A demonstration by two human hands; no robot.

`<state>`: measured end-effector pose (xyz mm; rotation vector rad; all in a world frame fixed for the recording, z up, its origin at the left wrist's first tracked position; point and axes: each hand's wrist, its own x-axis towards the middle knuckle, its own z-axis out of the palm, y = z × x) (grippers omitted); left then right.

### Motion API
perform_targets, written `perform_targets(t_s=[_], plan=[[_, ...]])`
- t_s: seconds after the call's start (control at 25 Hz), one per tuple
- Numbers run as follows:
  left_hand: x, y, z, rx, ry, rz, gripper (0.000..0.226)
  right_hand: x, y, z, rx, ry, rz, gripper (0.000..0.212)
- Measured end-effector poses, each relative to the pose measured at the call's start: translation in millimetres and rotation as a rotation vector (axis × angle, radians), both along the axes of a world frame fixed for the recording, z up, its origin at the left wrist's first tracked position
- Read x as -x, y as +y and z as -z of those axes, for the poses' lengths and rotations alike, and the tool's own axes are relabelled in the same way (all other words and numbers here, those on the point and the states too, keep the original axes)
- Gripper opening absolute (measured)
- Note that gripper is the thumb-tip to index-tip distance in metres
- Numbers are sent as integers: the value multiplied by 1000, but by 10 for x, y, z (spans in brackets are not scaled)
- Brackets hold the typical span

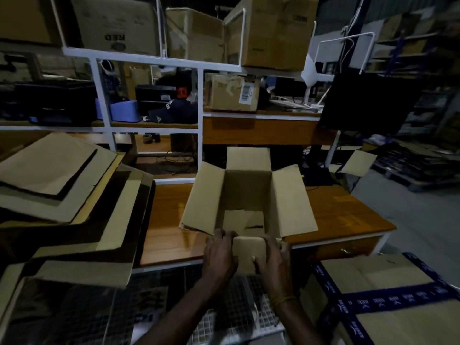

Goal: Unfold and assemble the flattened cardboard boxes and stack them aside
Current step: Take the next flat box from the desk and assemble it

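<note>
An open box point(249, 195) stood upright on the wooden table point(343, 215), near its front edge, with the left, right and far flaps spread outward. Both hands held the near flap point(247, 252), which hung down over the table's front edge. The left hand point(219, 255) gripped the flap's left edge, fingers curled over the top of it. The right hand point(273, 257) gripped the right edge, fingers curled around it and thumb pressed on the flap's face. A stack of flat cardboard point(64, 195) lay just left of the table. A taped box point(388, 302) sat at lower right.
</note>
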<state>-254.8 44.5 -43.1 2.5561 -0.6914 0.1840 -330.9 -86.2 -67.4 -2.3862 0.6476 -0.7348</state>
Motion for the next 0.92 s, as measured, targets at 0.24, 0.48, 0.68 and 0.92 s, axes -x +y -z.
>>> perform_targets(t_s=[0.24,0.48,0.68,0.92], plan=[[270,367,212,-31,21,113,60,440,507,158,-23,45,66,58],[556,601,212,26,-15,125,58,735,826,114,-69,29,111,56],[903,942,232,127,-39,121,60,1004,1127,85,-26,-27,107,56],[1446,1478,159,109,-85,123,56,1517,1617,69,-46,-99,110,60]])
